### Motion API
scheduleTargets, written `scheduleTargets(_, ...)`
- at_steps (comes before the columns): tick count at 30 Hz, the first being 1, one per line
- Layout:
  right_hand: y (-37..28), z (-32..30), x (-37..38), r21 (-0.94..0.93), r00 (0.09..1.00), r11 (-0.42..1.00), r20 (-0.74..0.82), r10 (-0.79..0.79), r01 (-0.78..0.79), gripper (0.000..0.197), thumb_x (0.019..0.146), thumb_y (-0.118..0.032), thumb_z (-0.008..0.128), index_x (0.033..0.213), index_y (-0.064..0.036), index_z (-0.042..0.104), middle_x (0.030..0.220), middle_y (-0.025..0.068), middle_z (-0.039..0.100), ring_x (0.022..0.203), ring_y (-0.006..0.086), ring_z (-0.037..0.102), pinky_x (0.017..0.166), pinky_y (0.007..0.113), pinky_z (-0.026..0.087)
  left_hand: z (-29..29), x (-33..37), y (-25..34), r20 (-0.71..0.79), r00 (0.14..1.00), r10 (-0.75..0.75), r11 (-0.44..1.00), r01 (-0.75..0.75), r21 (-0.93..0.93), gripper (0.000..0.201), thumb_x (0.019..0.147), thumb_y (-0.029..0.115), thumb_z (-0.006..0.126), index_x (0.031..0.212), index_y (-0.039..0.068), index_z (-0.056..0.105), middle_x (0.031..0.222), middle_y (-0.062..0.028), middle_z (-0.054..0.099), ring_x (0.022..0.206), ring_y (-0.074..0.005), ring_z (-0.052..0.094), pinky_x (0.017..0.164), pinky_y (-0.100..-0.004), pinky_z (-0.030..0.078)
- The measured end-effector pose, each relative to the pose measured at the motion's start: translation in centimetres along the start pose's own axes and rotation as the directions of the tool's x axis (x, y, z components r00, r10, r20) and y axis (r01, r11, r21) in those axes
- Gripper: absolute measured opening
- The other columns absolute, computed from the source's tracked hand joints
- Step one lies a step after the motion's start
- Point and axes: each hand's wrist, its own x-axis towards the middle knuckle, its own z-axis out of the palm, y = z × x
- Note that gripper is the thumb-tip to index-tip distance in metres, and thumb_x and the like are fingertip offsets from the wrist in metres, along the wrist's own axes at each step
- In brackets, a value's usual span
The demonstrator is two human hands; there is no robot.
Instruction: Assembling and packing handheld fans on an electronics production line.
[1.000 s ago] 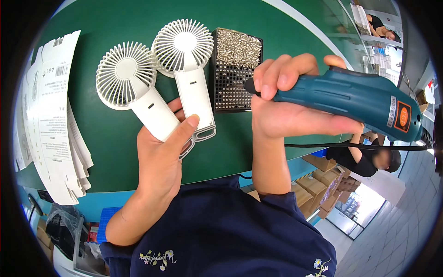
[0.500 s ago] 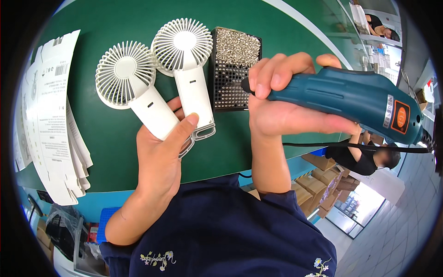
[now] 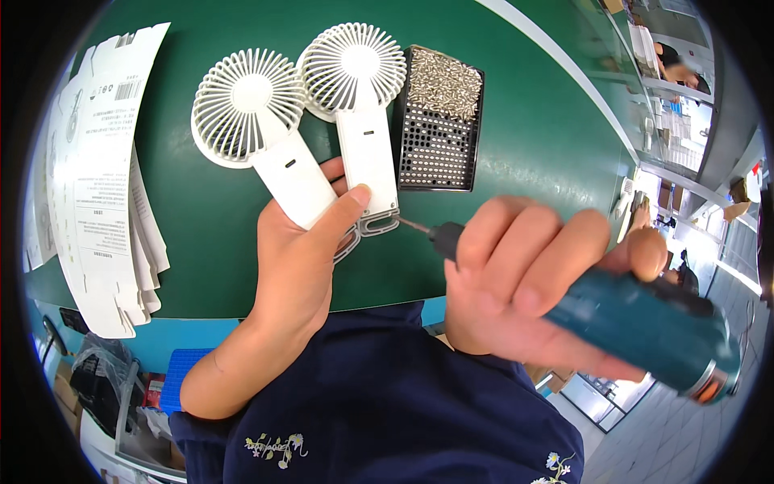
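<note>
Two white handheld fans lie side by side on the green table (image 3: pixel 516 145), heads away from me. My left hand (image 3: pixel 302 258) grips the handle ends of both, the left fan (image 3: pixel 266 145) and the right fan (image 3: pixel 359 105), with its thumb across them. My right hand (image 3: pixel 524 290) holds a teal electric screwdriver (image 3: pixel 645 323). Its bit points left at the base of the right fan's handle, near the grey loop there. A black tray of small silver screws (image 3: pixel 439 121) sits just right of the fans.
A fanned stack of flat white printed cartons (image 3: pixel 97 177) lies on the table's left side. Below the table edge at lower left stand bins and a blue crate (image 3: pixel 173 379). Another person (image 3: pixel 681 73) is at a far bench, upper right.
My right hand has swung the screwdriver down and toward me, from beside the screw tray to the base of the right fan's handle. My left hand stays on the fans.
</note>
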Motion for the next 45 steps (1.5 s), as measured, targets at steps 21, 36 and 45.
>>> scheduleTargets(21, 1.8, 0.3, -0.9, 0.005, 0.999, 0.999, 0.036, 0.035, -0.035, 0.06, 0.087, -0.057, 0.055, 0.125, -0.0134, 0.042, 0.075, 0.0123, 0.054, 0.055, 0.0223, 0.047, 0.055, 0.037, 0.04, 0.4, 0.1, -0.4, -0.003, 0.999, 0.035, 0.999, -0.035, -0.023, 0.036, 0.086, 0.004, 0.067, 0.119, -0.008, 0.056, 0.105, -0.0097, 0.066, 0.089, -0.0108, 0.063, 0.077, -0.0242, 0.05)
scheduleTargets(36, 5.6, -5.2, 4.1, -0.02, 0.927, 0.986, -0.337, -0.165, 0.168, 0.106, 0.063, -0.096, 0.02, 0.119, -0.0076, 0.038, 0.056, 0.0084, 0.048, 0.037, 0.0169, 0.042, 0.036, 0.03, 0.041, -0.4, 0.1, 0.3, 0.068, 0.997, -0.035, 0.997, 0.04, -0.063, 0.042, 0.093, 0.018, 0.061, 0.125, -0.008, 0.051, 0.111, -0.0106, 0.063, 0.098, -0.0148, 0.063, 0.085, -0.029, 0.05)
scheduleTargets(45, 6.2, -5.3, 4.0, -0.021, 0.913, 0.994, -0.393, -0.11, 0.111, 0.103, 0.065, -0.095, 0.02, 0.116, -0.0073, 0.038, 0.054, 0.0088, 0.047, 0.036, 0.0166, 0.041, 0.035, 0.029, 0.039, -0.5, 0.0, 0.7, 0.095, 0.995, -0.041, 0.997, 0.047, -0.06, 0.045, 0.097, 0.023, 0.055, 0.128, -0.009, 0.048, 0.115, -0.0124, 0.062, 0.106, -0.0171, 0.061, 0.089, -0.0307, 0.049)
